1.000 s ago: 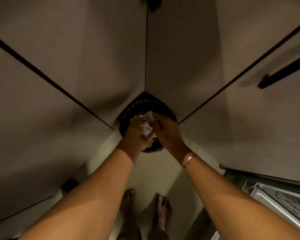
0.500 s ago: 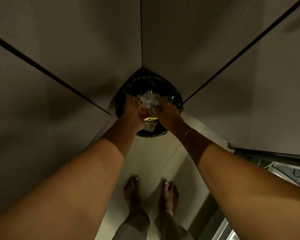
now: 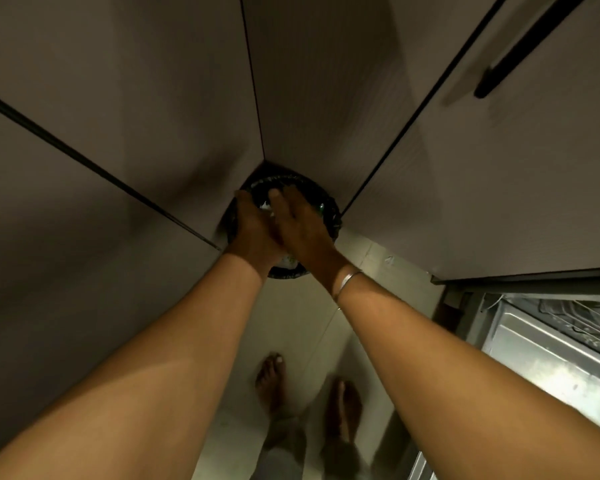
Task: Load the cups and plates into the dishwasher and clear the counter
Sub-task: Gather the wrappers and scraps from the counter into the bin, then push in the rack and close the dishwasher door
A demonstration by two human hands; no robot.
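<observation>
A round black-lined waste bin (image 3: 329,206) stands on the floor in the corner between two cabinet fronts. Both of my hands hover over its mouth, side by side and touching. My left hand (image 3: 253,226) is over the bin's left half, fingers extended. My right hand (image 3: 298,223) lies flat, fingers straight, palm down over the middle. A little white crumpled waste (image 3: 266,206) shows between the hands, down in the bin. Neither hand holds anything that I can see. The open dishwasher door (image 3: 551,368), shiny metal, is at the lower right.
Brown cabinet fronts (image 3: 118,133) close in on the left and ahead. A cabinet with a black bar handle (image 3: 520,46) is at the upper right. Pale floor tiles (image 3: 312,327) and my bare feet (image 3: 274,379) are below. A dishwasher rack (image 3: 582,323) shows at the right edge.
The white crumpled waste that both hands held over the bin has dropped into it. My fingers have opened and flattened over the bin's mouth.
</observation>
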